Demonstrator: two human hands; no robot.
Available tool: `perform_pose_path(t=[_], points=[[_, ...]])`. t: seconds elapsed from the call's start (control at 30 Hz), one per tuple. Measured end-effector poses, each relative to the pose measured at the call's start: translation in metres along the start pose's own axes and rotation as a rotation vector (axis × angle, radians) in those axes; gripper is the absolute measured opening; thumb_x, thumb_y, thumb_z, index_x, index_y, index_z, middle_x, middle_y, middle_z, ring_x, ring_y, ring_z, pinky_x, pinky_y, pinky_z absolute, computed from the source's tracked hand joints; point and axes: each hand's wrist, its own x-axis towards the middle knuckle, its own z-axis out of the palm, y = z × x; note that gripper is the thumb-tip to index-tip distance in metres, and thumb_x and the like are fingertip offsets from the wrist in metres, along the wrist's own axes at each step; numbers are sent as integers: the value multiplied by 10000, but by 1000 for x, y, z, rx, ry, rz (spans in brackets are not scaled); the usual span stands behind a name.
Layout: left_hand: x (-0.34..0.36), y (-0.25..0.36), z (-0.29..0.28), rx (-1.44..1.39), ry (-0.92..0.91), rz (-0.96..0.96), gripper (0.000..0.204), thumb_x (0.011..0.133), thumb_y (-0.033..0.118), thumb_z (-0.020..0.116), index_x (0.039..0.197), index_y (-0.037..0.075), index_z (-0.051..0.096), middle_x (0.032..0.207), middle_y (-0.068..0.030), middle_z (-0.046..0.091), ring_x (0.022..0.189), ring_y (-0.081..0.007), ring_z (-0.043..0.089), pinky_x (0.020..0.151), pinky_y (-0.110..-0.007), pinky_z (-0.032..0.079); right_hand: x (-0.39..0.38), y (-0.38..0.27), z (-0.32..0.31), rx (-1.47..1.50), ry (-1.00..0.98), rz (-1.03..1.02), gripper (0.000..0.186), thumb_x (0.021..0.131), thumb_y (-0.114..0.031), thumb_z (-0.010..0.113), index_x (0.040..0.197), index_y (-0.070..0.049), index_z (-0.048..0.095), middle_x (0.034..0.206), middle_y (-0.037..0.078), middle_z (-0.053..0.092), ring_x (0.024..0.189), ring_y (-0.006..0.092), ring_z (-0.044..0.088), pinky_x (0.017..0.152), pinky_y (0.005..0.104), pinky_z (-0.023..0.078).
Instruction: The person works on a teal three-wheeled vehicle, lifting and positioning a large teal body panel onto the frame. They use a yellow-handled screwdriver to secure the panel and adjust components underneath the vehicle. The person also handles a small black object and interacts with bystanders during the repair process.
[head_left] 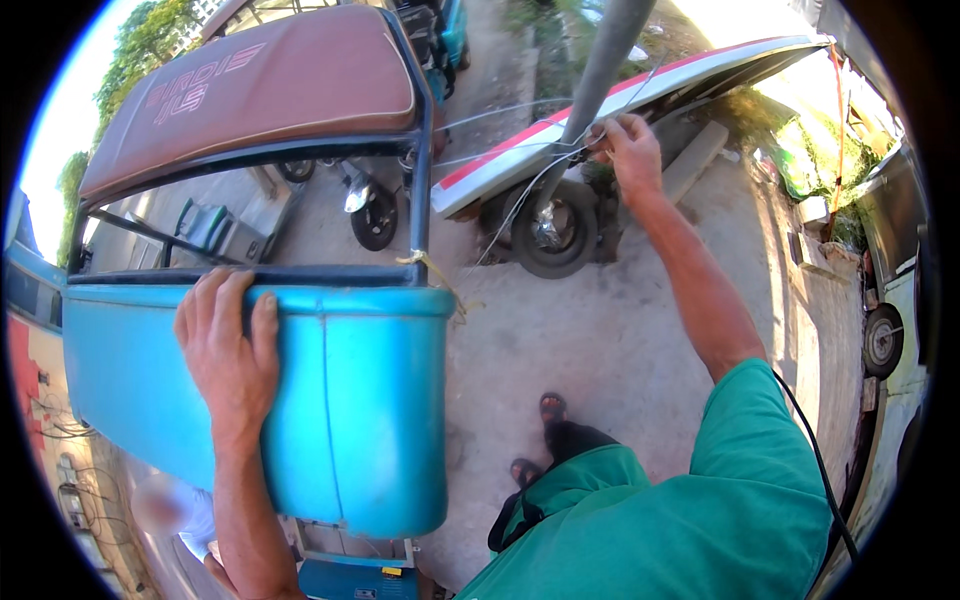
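My left hand point(232, 345) hooks its fingers over the top edge of a turquoise body panel point(385, 390) on a small vehicle. The back of the hand faces up, and the fingertips reach the dark rail point(340, 274) above the panel. My right hand point(628, 150) is stretched far forward beside a leaning grey metal pole point(600, 80). Its thumb and fingers pinch a thin pale wire point(568, 146) that loops around the pole. Strands of it run left toward the vehicle's frame, and one hangs downward. The fingertips partly cover the wire.
A brown padded seat back point(265, 85) tops the vehicle's black frame. Behind the pole lies a red-and-white panel point(520, 160) above a wheel point(553, 232). A yellowish tie point(425, 262) hangs at the frame's corner post. At the lower left, another person point(190, 515) is close by. A parked vehicle point(890, 330) stands right.
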Motion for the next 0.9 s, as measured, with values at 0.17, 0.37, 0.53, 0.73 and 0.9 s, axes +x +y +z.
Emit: perform_pose_path(t=[0.17,0.37,0.53,0.73,0.9], points=[[1,0,0,-3,-2,1,286,946,236,569,1151,41,612,1221,-159,589,1184,-345,512,1038,-443,342,4,5,-10,-75,-74,-41,165,945,-114,590,1059,3,563,903,69,686,733,122,661,621,234,519],[2,0,1,-15,-10,-6,285,944,233,569,1149,39,611,1223,-163,587,1185,-349,509,1039,-445,340,0,9,-26,204,-261,98,192,945,-130,626,1094,-19,579,939,59,674,776,122,650,662,247,532],[1,0,1,-12,-13,-6,288,947,237,566,1151,39,611,1227,-163,586,1187,-349,508,1042,-447,337,-1,22,-33,465,-382,217,174,949,-116,629,1104,-48,590,924,40,661,813,133,652,703,257,547],[1,1,1,-4,-15,-12,295,954,248,557,1155,39,611,1233,-160,586,1195,-343,505,1051,-448,333,-8,20,-31,545,-422,268,126,940,-86,632,1056,-63,589,904,38,645,807,142,653,718,273,562],[0,0,0,3,-20,-8,299,956,256,556,1157,41,612,1236,-160,585,1200,-344,503,1052,-447,333,-9,30,-38,528,-485,256,112,938,-77,631,1040,-63,586,889,38,636,801,150,647,695,281,543]])
